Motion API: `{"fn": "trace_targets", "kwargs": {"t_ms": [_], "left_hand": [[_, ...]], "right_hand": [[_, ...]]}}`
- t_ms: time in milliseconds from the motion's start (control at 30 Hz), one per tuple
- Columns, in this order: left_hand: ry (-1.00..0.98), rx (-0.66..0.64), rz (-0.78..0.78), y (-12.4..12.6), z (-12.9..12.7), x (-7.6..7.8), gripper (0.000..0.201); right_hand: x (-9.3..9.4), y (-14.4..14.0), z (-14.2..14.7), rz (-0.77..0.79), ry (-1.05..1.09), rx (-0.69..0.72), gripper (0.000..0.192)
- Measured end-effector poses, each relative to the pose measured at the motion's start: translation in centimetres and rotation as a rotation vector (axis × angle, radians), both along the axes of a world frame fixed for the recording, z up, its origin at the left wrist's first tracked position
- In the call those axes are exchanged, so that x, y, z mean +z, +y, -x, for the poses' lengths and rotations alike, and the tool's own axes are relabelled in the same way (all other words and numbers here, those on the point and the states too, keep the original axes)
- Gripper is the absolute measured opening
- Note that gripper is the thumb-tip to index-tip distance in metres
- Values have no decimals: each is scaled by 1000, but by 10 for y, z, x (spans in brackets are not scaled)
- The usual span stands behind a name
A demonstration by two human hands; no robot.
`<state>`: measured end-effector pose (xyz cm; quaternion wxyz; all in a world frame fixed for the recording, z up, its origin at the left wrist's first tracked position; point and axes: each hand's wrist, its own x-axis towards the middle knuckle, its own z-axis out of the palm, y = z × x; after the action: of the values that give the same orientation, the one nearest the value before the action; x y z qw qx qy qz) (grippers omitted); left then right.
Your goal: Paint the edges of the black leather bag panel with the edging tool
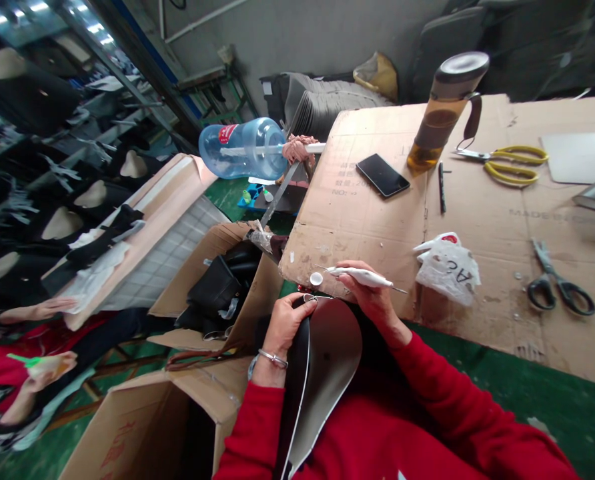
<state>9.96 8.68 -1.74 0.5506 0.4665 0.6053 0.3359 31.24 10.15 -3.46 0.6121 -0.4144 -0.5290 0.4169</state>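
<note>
My left hand (290,323) pinches the upper edge of a dark leather-like bag piece (332,353), which curves open and shows its grey-brown inner side. A small metal ring or clasp (309,309) sits at its fingertips. In my right hand (370,297) is a white pen-like tool (362,276) with a thin metal point at each end, held nearly level over the table edge. Close to its left tip stands a small white cup (316,279), with something small and red beside it. The tool's tip is apart from the bag piece.
Cardboard covers the table (367,233). On it are a phone (382,175), a tea bottle (440,113), yellow-handled scissors (512,160), black scissors (557,287), a black pen (442,189) and a plastic bag (447,267). Left stands a carton (257,287) of black bags; another person's hand (37,380) holds a green-tipped bottle.
</note>
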Motion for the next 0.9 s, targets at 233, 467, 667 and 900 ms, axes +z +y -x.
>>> {"fn": "trace_targets", "kwargs": {"t_ms": [233, 467, 667, 900], "left_hand": [[24, -47, -6, -1, -1, 5, 34], [1, -84, -3, -5, -2, 9, 32], [-41, -104, 23, -9, -4, 17, 28], [-66, -125, 8, -12, -4, 22, 26]], "right_hand": [[6, -1, -4, 150, 98, 273, 28], [8, -1, -4, 198, 149, 344, 32], [14, -2, -5, 243, 149, 374, 41], [19, -2, -5, 225, 133, 384, 45]]}}
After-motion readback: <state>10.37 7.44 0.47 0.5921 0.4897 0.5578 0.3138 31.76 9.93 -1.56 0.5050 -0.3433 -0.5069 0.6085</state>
